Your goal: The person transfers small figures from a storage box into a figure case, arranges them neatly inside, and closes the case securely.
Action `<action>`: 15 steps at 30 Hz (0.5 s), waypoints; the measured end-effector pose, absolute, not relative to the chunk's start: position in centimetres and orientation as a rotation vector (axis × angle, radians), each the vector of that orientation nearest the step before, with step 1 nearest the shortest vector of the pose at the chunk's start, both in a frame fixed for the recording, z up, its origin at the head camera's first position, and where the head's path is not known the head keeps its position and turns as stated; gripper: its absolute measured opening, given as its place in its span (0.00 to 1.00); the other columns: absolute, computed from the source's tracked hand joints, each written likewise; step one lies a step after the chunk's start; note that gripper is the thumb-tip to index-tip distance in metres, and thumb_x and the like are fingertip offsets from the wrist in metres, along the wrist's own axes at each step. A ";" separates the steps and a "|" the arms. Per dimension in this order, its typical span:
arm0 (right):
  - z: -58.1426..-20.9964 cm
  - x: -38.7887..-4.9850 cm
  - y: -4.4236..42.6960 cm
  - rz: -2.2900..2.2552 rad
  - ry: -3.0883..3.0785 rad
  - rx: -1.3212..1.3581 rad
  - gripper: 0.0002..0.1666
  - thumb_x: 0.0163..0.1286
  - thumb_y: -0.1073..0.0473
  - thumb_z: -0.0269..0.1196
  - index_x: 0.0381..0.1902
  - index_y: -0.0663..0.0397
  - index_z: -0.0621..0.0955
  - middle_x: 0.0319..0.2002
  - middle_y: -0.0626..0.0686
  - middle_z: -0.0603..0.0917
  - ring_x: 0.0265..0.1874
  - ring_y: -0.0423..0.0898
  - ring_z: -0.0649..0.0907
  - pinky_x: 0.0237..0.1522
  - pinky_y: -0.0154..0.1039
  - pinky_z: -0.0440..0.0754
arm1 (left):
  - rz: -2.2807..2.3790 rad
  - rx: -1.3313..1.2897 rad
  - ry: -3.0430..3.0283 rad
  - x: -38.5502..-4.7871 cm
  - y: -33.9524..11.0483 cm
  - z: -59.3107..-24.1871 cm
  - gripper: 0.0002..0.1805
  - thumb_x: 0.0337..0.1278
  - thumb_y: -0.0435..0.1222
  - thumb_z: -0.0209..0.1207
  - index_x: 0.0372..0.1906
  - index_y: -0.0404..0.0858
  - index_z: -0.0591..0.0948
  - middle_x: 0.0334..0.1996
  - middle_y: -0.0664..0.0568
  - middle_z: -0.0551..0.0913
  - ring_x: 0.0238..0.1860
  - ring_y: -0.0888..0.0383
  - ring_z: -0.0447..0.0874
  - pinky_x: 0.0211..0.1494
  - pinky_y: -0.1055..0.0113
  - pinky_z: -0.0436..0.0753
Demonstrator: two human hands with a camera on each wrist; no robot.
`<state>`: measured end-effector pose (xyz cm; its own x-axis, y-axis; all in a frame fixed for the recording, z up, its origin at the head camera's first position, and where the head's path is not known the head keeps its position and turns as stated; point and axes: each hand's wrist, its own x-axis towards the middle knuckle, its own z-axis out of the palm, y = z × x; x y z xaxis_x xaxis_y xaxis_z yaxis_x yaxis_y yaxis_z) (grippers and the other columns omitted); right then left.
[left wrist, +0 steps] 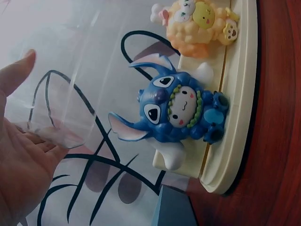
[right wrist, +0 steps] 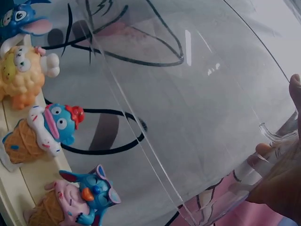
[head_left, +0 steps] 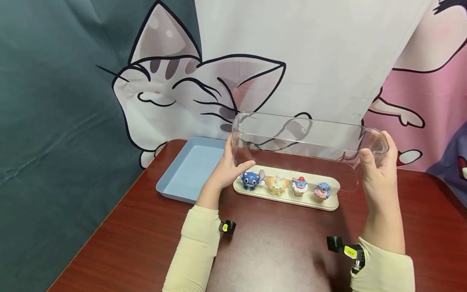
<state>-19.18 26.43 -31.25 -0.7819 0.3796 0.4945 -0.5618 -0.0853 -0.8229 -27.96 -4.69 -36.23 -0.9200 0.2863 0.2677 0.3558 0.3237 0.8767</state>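
A long clear plastic cover (head_left: 310, 136) is held tilted in the air by both hands. My left hand (head_left: 223, 169) grips its left end, fingers behind the wall and thumb in front. At the other end, my right hand (head_left: 383, 178) holds the rounded corner, thumb on the near side. Beneath and behind it, a narrow cream tray (head_left: 331, 206) lies on the table with a row of small figurines: a blue big-eared one (left wrist: 160, 106), a fluffy yellow-orange one (left wrist: 195, 26), a blue one with a red cap in a cone (right wrist: 59, 122), and a blue-and-pink one in a cone (right wrist: 89, 193).
A shallow light-blue tray (head_left: 187, 172) lies left of the cream one, partly behind my left hand. The dark red wooden table (head_left: 273, 247) ends at a cloth backdrop (head_left: 310, 48) printed with cartoon cats.
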 end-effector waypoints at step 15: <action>-33.5 -20.5 28.5 1.785 -2.076 0.152 0.39 0.72 0.57 0.50 0.71 0.51 0.42 0.64 0.60 0.50 0.62 0.45 0.59 0.54 0.21 0.58 | -1.447 -0.505 -2.698 -28.4 -5.1 -36.9 0.53 0.44 0.50 0.68 0.68 0.43 0.46 0.62 0.33 0.63 0.63 0.45 0.63 0.61 0.50 0.65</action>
